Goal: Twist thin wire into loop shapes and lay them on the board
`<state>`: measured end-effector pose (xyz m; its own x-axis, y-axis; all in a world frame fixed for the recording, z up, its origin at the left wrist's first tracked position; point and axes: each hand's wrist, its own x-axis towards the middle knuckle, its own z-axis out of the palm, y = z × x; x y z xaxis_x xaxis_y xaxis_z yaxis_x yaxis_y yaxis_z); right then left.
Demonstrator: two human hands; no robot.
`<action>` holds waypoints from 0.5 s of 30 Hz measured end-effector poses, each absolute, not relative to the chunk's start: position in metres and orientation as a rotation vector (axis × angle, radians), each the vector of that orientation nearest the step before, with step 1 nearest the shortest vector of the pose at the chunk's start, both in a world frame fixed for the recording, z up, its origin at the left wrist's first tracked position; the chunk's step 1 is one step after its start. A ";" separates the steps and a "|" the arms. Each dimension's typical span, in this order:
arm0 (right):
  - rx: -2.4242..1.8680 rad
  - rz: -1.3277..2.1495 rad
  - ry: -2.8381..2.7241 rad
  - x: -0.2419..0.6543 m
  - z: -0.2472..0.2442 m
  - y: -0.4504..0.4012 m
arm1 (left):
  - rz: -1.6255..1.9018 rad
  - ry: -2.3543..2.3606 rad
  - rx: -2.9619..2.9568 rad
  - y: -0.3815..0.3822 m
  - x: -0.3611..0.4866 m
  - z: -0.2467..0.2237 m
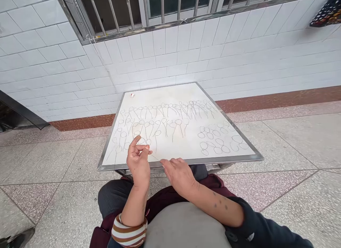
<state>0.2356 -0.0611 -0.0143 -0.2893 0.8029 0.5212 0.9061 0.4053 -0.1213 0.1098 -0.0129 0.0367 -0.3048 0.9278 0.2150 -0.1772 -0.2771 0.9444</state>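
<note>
Between my hands, over the near edge of a white table (183, 148), a thin wire is stretched. My left hand (139, 159) pinches one end between thumb and index finger, its other fingers partly raised. My right hand (179, 173) grips the other end with thumb and index finger at the table's edge. Several looped wires with loose tails (178, 123) lie in rows across the table's middle and left. Several closed wire rings (217, 142) are grouped at the right. Some loops behind my left hand are partly hidden.
A small red and white object (132, 95) sits near the table's far left corner. Behind the table stands a white tiled wall (160, 70) with a barred window (170, 10). A dark shoe (22, 237) shows on the floor at lower left.
</note>
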 end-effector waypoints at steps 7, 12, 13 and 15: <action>-1.381 -0.077 -2.168 0.237 -0.030 -0.070 | 1.750 1.150 1.055 -0.006 0.101 0.039; -1.406 0.430 -1.992 0.262 -0.036 -0.071 | 1.797 1.153 1.105 -0.003 0.077 0.057; -1.414 0.514 -1.894 0.267 -0.030 -0.069 | 1.733 1.136 1.135 -0.004 0.076 0.059; -1.392 0.622 -1.717 0.272 -0.010 -0.061 | 1.599 1.113 1.188 -0.009 0.079 0.059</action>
